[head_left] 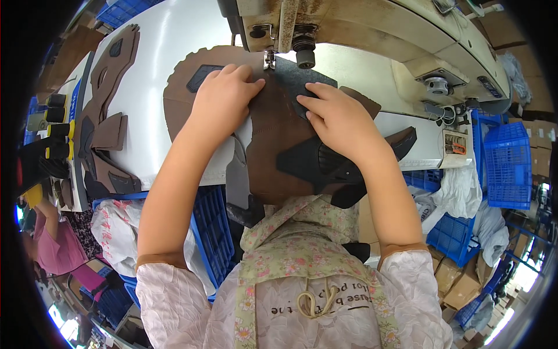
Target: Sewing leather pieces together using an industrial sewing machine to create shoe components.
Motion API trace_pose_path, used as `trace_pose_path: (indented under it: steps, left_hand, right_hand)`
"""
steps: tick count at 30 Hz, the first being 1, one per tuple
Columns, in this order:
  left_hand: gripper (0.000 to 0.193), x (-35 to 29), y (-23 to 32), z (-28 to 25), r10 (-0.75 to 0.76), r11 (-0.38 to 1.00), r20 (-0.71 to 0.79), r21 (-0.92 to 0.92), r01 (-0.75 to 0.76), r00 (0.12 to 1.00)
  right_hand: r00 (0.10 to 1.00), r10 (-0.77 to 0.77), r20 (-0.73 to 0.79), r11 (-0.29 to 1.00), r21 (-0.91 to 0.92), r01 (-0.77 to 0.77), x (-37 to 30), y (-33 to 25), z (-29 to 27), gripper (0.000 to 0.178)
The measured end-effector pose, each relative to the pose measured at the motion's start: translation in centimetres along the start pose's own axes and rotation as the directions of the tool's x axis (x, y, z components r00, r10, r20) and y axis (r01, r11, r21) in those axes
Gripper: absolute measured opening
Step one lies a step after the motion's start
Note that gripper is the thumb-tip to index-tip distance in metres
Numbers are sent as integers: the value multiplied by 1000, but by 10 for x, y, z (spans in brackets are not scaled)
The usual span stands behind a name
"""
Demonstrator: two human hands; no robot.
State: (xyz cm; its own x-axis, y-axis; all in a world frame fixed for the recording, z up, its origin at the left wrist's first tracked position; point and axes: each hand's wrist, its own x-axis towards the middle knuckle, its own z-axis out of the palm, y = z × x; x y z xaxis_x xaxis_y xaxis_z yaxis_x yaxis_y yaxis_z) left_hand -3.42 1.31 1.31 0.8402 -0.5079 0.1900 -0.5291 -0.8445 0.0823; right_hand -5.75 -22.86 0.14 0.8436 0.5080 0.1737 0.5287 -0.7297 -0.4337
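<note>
Got the brown panel (270,131) under and between left hand (224,100) and right hand (343,121), both loosely bent; can't tell if pinching, tbh.

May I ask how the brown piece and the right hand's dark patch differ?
The brown piece is larger, with a notched edge; the dark patch is smaller, angular. The left hand touches the brown piece; the right hand, the dark patch. Both lie near the presser foot.

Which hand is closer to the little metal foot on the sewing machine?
Left. The left hand is just below and left of the foot; the right hand is farther off, below and to the right.
</note>
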Motion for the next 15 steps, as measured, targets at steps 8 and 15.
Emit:
trace_pose_path:
  steps: [8,15]
  left_hand:
    - [45,3,-15,6,56,998,-48,7,-56,997]
    - [46,17,-30,-8,93,989,35,112,-97,995]
  right_hand:
    - [998,-60,-20,991,-119,58,0,-5,6,32]
    - [991,-95,-94,990,-111,84,6,-10,16,31]
